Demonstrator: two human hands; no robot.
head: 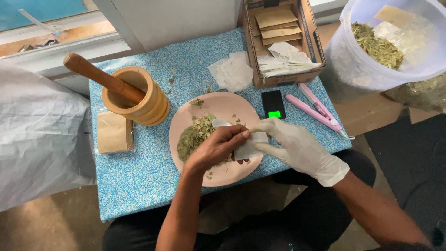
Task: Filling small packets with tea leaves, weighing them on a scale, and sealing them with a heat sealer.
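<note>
Open along the table's front-left corner. Blocked at left edge by mortar, at back edge by cardboard box; right edge seemingly crowded by pink sealer.

Wooden mortar with pestle; cardboard box of paper sachets; small black scale; pink sealer; plastic bucket of dried leaves; blue speckled table.

The mortar and pestle are smooth, matt wood. The plate looks like matt pink plastic, and the table wears speckled blue cloth. A thin white rubbery glove covers the right hand.
</note>
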